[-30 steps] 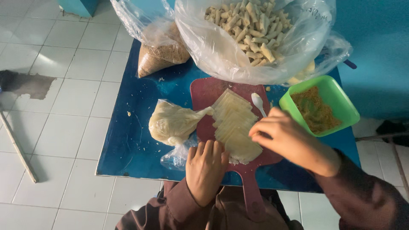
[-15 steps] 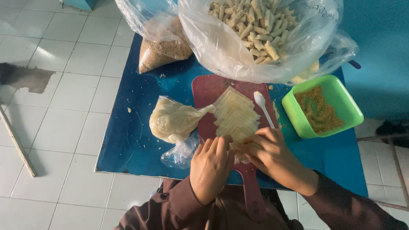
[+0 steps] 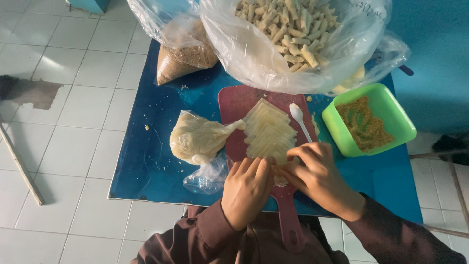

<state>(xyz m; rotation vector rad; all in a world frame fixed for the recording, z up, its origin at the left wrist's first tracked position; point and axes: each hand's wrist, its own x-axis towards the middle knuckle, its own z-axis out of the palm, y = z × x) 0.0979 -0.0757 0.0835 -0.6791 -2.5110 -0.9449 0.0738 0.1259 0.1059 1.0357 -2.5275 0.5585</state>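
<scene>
A stack of thin pale square wrappers (image 3: 268, 132) lies fanned on a dark red cutting board (image 3: 234, 102). My left hand (image 3: 249, 188) and my right hand (image 3: 315, 176) meet at the near end of the stack, fingers curled over the nearest wrapper, pinching and rolling it. What lies under the fingertips is hidden. A white plastic spoon (image 3: 300, 120) rests on the board beside my right hand. A green square tub (image 3: 391, 115) with brown crumbly filling stands to the right.
The small blue table (image 3: 146, 146) also bears a clear bag of pale dough (image 3: 200, 139), a bag of brown crumbs (image 3: 183, 58) and a big clear bag of finished rolls (image 3: 293, 24). White tiled floor lies left; a stick (image 3: 19, 166) lies there.
My right hand has come from beside the green tub to the near end of the wrapper stack, joining my left hand. Both hands now press together on the nearest wrapper.
</scene>
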